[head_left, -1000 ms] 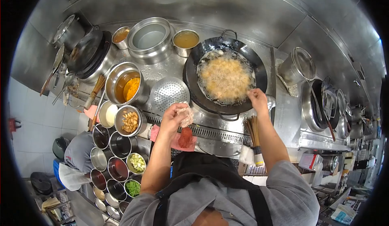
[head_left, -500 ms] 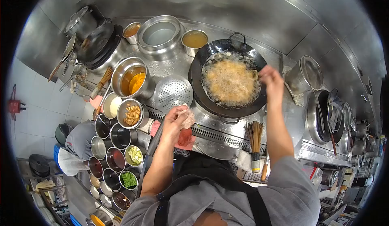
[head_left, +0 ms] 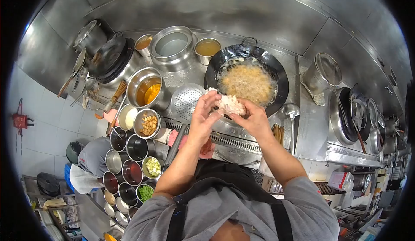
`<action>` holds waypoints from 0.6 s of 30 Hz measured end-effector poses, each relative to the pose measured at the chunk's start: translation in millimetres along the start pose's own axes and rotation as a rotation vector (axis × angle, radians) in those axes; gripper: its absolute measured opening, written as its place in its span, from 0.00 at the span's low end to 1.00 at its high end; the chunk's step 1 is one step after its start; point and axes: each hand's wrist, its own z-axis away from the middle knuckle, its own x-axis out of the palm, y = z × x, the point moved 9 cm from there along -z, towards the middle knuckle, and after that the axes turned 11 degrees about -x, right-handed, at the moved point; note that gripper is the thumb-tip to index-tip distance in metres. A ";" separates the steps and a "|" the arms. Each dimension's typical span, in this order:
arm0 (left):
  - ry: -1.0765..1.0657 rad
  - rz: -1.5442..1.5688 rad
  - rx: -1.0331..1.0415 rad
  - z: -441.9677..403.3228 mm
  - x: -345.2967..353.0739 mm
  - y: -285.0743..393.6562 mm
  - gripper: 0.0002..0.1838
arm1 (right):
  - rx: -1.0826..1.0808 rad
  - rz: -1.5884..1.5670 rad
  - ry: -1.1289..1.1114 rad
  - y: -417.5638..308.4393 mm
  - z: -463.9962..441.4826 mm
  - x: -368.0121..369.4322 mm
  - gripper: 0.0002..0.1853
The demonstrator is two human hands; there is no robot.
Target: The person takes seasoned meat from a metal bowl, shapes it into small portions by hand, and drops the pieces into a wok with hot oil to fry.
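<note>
Close to the near-left rim of the wok, my left hand (head_left: 202,118) curls around part of a clump of pale, coated raw food (head_left: 231,105), which looks like meat. My right hand (head_left: 253,119) pinches the clump's right side with thumb and fingers. Fingers hide part of it, and a white bit shows at the left fingertips. Behind my hands, the black wok (head_left: 279,70) holds bubbling oil with a golden mass (head_left: 246,83) frying in it. A perforated metal strainer (head_left: 185,102) lies left of the wok, just beyond my left hand.
A ladle (head_left: 292,111) and a bamboo brush (head_left: 278,134) are right of my right hand. At left stand a pot with orange contents (head_left: 142,83), a bowl of garlic-like pieces (head_left: 149,124) and several metal tins. A black handle (head_left: 176,143) juts beside my left forearm.
My right hand has come from the wok's right rim down and left to the pale clump. Both hands now hold it. The view has shifted, and a ladle shows beside the brush.
</note>
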 end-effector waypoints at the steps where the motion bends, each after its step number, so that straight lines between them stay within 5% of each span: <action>1: -0.054 0.041 -0.042 1.8 2.3 4.9 0.31 | -0.020 0.056 -0.083 -9.6 -2.9 4.4 0.24; 4: -0.230 -0.031 -0.213 3.2 12.1 -1.5 0.29 | -0.118 0.193 -0.248 -41.3 -14.1 20.2 0.25; 9: -0.044 -0.004 -0.248 -1.0 -11.8 -14.5 0.14 | -0.136 0.257 -0.184 -35.0 -17.7 24.3 0.28; 18: 0.003 -0.079 -0.274 3.3 -26.4 -13.5 0.09 | -0.120 0.170 -0.146 -29.9 -2.5 48.0 0.27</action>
